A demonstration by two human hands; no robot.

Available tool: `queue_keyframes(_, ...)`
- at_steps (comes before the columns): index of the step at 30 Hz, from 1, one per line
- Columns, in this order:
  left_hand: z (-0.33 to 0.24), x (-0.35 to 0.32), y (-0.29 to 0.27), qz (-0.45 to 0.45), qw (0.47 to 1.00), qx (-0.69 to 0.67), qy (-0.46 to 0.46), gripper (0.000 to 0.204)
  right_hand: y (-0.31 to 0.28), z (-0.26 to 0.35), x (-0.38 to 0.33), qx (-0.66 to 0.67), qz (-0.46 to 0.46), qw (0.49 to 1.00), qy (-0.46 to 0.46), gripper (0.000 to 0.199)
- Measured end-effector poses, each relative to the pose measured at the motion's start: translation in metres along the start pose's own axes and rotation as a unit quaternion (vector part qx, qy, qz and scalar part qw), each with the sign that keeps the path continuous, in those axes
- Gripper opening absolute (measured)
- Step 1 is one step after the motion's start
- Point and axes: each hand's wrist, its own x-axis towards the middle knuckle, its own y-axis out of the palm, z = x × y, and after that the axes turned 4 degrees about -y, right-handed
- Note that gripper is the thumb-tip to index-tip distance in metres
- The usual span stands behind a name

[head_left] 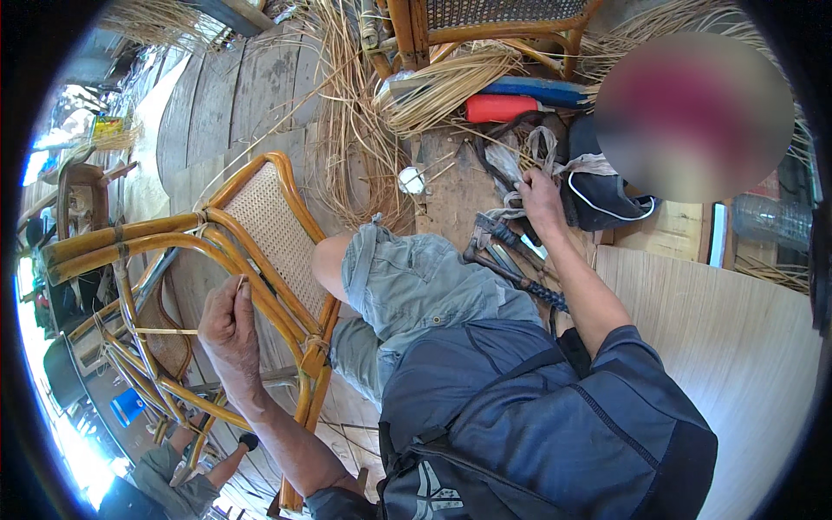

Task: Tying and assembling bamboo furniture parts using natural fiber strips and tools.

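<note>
Left hand (230, 325): fingers clenched on a thin rattan strip (165, 331), pinched at approx. the top edge of the rattan chair (260, 225) frame. Strip runs left from the hand across the frame's curved poles. Chair lies tipped on its side, left of the person's knee, w/ woven cane seat panel facing up and right.

Right hand (542, 195): reaches far, fingers curled down into a pile of tools and rags on the wooden floor (260, 87); cannot tell whether they grasp anything. Just near of this hand: dark-handled tools (503, 260), incl. one w/ a wrapped grip, lying beside the thigh.

Far centre: bundles of loose cane strands (442, 82), a red-handled tool (498, 107), a blue tube just right of it. Dark cap (607, 195) right of the hand. Pale plywood sheet (728, 338) at right, near.
</note>
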Motion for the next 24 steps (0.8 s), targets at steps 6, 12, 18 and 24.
queue_keyframes(6,0.001,0.0,0.024,-0.031,0.991,-0.047,-0.118,0.016,-0.001,-0.014,0.001,0.136,-0.003,0.988,0.067,0.015)
queue_keyframes(12,0.007,0.001,0.039,0.003,0.995,-0.008,-0.103,0.022,-0.006,-0.004,0.012,0.019,-0.073,0.996,-0.04,0.014)
queue_keyframes(18,0.009,0.003,0.038,0.008,0.994,-0.011,-0.104,0.022,0.006,0.014,0.041,-0.052,-0.077,0.994,-0.06,0.014)
queue_keyframes(24,0.012,0.001,0.039,0.014,0.992,-0.033,-0.122,0.021,0.018,0.013,0.043,-0.073,-0.102,0.99,-0.07,0.015)
